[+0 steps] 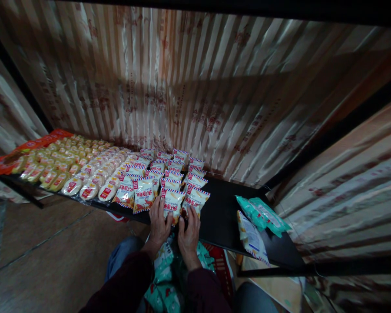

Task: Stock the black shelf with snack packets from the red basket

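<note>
Rows of small white snack bags with red lettering and striped edges stand on a black shelf (220, 208). My left hand (160, 224) rests its fingers on the lower left of the front snack bag (172, 201), with the thumb at its bottom edge. Just right of it, my right hand (189, 234) has its fingers stretched against the bottom of the neighbouring snack bag (196, 199). Neither hand is wrapped round a bag. Below my wrists, between my legs, lie several teal snack bags (164, 295).
Round white packaged cakes (107, 190) and yellow-wrapped ones (57, 179) fill the shelf's left side, with an orange sheet (9, 158) at the far end. Two teal packets (262, 213) and a white bag (252, 237) lie at right. Black posts and striped sheeting (195, 95) surround the shelf.
</note>
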Motion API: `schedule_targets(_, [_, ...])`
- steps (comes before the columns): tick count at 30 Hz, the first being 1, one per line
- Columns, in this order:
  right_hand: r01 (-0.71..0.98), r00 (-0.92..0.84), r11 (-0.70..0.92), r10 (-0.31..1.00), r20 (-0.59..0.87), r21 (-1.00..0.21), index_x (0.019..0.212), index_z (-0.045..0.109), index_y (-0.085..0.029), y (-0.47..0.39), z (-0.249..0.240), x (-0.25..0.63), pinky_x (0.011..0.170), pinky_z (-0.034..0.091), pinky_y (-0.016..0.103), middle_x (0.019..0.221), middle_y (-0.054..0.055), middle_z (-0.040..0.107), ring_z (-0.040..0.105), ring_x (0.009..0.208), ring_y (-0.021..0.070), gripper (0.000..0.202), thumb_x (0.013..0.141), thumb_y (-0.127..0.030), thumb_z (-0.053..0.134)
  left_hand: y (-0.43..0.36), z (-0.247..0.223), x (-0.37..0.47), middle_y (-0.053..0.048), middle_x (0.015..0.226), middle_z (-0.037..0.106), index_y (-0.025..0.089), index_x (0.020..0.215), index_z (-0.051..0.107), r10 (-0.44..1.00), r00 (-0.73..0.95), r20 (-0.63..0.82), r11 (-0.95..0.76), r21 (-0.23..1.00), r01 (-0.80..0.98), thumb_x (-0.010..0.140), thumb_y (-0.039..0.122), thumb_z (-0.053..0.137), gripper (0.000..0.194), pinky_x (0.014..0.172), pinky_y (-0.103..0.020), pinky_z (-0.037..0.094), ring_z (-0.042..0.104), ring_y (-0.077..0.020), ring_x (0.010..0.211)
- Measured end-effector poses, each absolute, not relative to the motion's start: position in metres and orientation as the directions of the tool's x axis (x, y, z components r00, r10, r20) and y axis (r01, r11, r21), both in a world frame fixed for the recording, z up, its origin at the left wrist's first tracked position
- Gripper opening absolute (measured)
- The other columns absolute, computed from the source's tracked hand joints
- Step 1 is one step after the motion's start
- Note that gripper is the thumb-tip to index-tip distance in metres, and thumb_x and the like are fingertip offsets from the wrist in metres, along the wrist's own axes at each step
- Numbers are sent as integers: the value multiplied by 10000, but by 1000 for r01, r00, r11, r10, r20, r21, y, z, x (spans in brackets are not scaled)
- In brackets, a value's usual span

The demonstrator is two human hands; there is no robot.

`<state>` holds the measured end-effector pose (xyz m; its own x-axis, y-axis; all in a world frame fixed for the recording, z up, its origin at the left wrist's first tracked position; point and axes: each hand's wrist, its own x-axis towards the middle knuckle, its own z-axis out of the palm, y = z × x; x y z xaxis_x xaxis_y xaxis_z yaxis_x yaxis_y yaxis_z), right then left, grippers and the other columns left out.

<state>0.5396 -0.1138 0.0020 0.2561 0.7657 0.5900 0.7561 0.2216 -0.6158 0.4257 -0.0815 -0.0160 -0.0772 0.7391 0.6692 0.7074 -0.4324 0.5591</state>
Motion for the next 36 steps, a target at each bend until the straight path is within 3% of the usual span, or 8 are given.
schedule_targets(10, [762, 237, 224, 777, 584, -607, 1268, 499, -160, -124, -1, 541, 1041, 341, 518, 1338, 158, 473, 389, 1286, 255, 383, 948, -317, 359, -93, -9, 422, -204, 1519, 206, 164, 1479, 98, 749, -3, 663, -447, 508, 736, 890, 424, 464, 741, 1098, -521, 225, 158, -305, 1422])
schedule_targets(22, [771, 226, 226, 777, 587, -595, 1286, 486, -171, -143, -3, 548, 1005, 388, 519, 1347, 156, 492, 425, 1273, 257, 380, 948, -296, 366, -100, -20, 421, -238, 1475, 274, 144, 1470, 94, 752, 49, 657, -444, 452, 774, 846, 389, 552, 812, 1055, -537, 309, 242, -343, 1390])
schedule_targets(36, [709, 160, 292, 820, 550, -642, 1352, 428, -141, -126, -4, 526, 1016, 411, 500, 1354, 162, 502, 435, 1283, 247, 440, 948, -294, 347, -103, -19, 421, -195, 1433, 342, 181, 1461, 133, 740, -41, 672, -463, 552, 693, 865, 262, 543, 728, 1014, -477, 424, 368, -290, 1324])
